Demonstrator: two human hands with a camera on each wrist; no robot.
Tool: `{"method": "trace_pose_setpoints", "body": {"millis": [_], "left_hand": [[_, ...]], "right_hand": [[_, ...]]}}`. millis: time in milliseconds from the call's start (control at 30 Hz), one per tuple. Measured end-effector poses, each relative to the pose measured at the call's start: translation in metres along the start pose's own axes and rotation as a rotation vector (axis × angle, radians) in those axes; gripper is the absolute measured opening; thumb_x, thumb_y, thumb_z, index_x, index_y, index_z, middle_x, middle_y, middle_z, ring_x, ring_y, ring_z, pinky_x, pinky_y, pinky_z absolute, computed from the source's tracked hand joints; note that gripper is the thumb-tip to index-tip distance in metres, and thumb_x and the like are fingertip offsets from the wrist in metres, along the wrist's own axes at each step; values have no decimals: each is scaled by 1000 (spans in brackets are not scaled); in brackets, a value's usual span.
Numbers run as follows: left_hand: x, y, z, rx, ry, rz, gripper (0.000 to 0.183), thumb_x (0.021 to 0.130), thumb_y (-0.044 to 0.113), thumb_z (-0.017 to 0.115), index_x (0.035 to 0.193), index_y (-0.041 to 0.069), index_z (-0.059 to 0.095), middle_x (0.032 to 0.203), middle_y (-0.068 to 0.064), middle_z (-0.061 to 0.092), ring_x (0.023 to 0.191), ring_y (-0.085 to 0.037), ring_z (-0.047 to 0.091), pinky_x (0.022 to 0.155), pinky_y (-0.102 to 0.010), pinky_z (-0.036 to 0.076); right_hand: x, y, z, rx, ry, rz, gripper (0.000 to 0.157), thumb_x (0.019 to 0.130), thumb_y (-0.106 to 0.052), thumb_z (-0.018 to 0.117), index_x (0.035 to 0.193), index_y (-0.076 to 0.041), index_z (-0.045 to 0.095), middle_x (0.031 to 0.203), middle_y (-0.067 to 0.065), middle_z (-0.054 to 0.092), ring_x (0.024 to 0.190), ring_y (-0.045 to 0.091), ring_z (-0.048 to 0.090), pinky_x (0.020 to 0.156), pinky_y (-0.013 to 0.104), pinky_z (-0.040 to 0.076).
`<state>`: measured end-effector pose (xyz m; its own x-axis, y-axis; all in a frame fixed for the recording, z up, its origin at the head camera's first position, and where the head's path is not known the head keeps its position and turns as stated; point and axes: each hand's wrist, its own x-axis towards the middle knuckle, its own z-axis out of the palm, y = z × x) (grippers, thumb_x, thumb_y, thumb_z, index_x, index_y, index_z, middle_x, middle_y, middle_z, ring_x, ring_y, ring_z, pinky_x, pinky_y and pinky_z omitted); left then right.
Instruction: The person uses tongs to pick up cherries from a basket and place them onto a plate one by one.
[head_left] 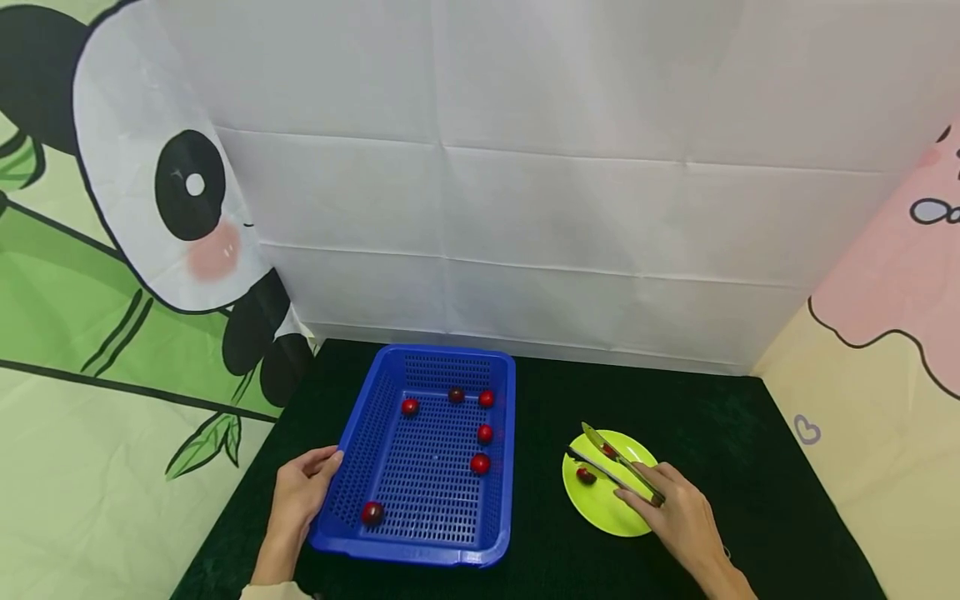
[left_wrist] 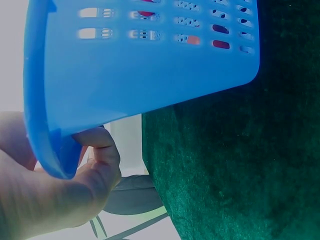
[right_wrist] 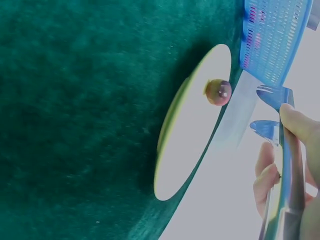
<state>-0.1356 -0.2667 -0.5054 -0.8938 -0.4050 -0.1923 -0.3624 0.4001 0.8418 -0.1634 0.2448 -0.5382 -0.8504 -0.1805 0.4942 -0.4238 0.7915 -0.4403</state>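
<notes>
My left hand (head_left: 298, 492) grips the left rim of a blue perforated plastic basket (head_left: 420, 551); in the left wrist view, the thumb and fingers are bent around that rim. Several small red and dark-red cherry tomatoes (head_left: 480, 463) lie scattered on the basket's floor. With my right hand (head_left: 684, 515) I hold metal tongs (head_left: 628, 467) over a yellow-green plate (head_left: 611, 515). Their tips stand apart, with nothing between them in the right wrist view. One cherry tomato (right_wrist: 218, 92) sits on the plate. A second red spot shows beside the tongs' far arm; its kind is unclear.
A dark green cloth (head_left: 547, 400) covers the table, with a gap of it between basket and plate. Behind stands a white sheet wall (head_left: 540, 208). Printed cartoon cloths, one with a panda (head_left: 191, 183), flank both sides.
</notes>
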Motion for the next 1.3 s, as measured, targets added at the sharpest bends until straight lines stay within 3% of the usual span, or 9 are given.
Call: {"method": "trace_pose_setpoints", "body": {"millis": [233,467,800,1300], "left_hand": [[1,0,1,-5,10,-9,49,95,40,55,127,2,56,117,-22,61,98,-29,61,86,-48,47],[-2,0,1,-16,-8,-5,52,95,42,53,130,3,53,121,-23,58,102,-31,59,91,-52,43],[0,0,1,-11,-5,-6,52,95,41,54,129,2,54,118,-23,59,101,-31,59,88,-50,45],[-1,-1,1,-9,3,2,48,96,38,53,129,2,54,117,-22,60,102,-31,58,89,-50,44]], "right_hand": [[11,-5,-4,30,-16,-31,42,71,-24,84,108,-10,70,84,-3,55,60,4,45,47,18,37],[24,-13,-5,67,-17,-56,44,69,-19,84,108,-11,67,87,-12,52,59,3,47,47,18,39],[42,-28,-4,104,-36,-110,47,69,-16,82,113,-12,65,94,-10,55,62,6,50,50,18,42],[66,-49,3,126,-29,-265,48,71,-17,83,115,-9,66,99,-6,58,61,6,50,47,15,34]]}}
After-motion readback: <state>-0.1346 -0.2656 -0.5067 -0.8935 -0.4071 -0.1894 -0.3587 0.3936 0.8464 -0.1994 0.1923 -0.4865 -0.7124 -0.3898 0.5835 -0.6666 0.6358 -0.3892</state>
